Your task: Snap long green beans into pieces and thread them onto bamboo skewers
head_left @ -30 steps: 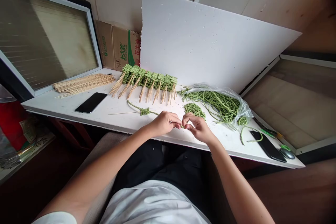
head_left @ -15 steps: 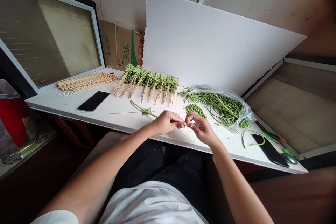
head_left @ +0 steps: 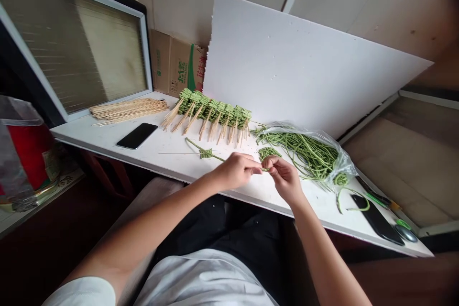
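Note:
My left hand (head_left: 236,171) and my right hand (head_left: 285,178) meet fingertip to fingertip above the white table (head_left: 107,139), both pinched on a thin green long bean (head_left: 264,169) between them. A partly wound bean on a thin skewer (head_left: 204,151) lies just left of my left hand. Behind my hands sits a small heap of coiled beans (head_left: 268,152). To the right a clear plastic bag (head_left: 333,153) holds a loose bundle of long beans (head_left: 304,150). A row of finished bean skewers (head_left: 211,114) lies farther back.
A pile of bare bamboo skewers (head_left: 129,109) and a black phone (head_left: 137,135) lie at the left. A second phone (head_left: 377,220), a green-handled tool (head_left: 380,199) and a round lid (head_left: 409,233) sit at the right edge. A white foam board (head_left: 304,67) and a cardboard box (head_left: 175,64) stand behind.
The view has swung to the left, so everything sits further right in the frame. My hands stay pinched together on the bean, fingers shifting only slightly.

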Action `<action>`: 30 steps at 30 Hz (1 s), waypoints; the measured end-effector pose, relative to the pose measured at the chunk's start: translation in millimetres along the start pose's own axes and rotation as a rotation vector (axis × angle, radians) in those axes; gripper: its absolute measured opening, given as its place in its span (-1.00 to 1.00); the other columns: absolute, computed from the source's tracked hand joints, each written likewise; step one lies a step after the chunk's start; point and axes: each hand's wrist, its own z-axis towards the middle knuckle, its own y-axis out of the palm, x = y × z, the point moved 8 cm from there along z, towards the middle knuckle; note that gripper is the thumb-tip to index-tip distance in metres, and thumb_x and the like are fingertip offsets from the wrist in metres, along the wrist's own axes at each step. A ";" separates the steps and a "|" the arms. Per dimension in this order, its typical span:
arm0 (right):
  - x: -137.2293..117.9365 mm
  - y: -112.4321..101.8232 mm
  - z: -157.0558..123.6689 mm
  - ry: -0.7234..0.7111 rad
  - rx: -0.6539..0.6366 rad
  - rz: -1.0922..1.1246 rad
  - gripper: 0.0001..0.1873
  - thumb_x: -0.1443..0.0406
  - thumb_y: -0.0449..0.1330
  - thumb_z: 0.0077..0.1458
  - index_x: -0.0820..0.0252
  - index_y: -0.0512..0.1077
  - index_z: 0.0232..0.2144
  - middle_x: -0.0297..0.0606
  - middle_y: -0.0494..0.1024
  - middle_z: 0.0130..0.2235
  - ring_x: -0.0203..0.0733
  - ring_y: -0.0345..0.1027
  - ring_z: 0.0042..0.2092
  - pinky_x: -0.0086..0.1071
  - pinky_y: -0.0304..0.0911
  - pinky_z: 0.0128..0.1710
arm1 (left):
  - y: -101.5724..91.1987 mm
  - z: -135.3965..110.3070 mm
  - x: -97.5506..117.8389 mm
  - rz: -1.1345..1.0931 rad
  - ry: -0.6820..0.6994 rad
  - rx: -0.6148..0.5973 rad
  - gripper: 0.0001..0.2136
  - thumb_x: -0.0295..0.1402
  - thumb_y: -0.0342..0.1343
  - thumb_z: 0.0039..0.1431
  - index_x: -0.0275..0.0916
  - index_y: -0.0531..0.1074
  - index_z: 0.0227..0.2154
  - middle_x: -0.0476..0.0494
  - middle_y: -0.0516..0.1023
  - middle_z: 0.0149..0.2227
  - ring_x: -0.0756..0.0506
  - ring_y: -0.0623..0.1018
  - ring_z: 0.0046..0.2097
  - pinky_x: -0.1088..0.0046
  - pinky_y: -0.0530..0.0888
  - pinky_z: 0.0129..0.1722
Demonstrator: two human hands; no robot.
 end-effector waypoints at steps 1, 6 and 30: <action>5.5 0.2 0.3 0.039 -0.008 0.041 -0.65 -0.05 0.28 0.28 0.07 0.46 -0.29 -0.22 0.43 -0.28 -0.08 0.33 -0.23 -0.22 0.30 -0.23 | 3.1 -0.2 5.1 0.075 0.049 -0.013 -0.82 -0.58 0.17 0.32 -0.32 0.69 -0.27 -0.20 0.69 -0.31 -0.07 0.64 -0.26 0.46 0.56 -0.18; 19.0 5.9 -0.7 0.168 -0.057 0.050 -0.68 -0.03 0.25 0.32 0.06 0.46 -0.26 -0.25 0.43 -0.32 -0.11 0.36 -0.26 -0.24 0.35 -0.25 | 5.5 -2.9 0.1 0.246 0.066 -0.053 -0.78 -0.62 0.13 0.33 -0.28 0.67 -0.26 -0.15 0.67 -0.30 -0.08 0.63 -0.24 0.45 0.56 -0.19; -9.3 -74.8 -18.3 -0.242 0.593 -0.209 -0.87 0.14 0.37 0.24 0.00 0.61 -0.33 -0.17 0.58 -0.30 0.12 0.48 -0.07 0.02 0.40 -0.08 | -20.9 -4.4 -40.8 -0.164 -0.277 -0.060 -0.75 -0.69 0.14 0.19 -0.34 0.70 -0.35 -0.20 0.72 -0.34 -0.05 0.66 -0.34 0.48 0.59 -0.31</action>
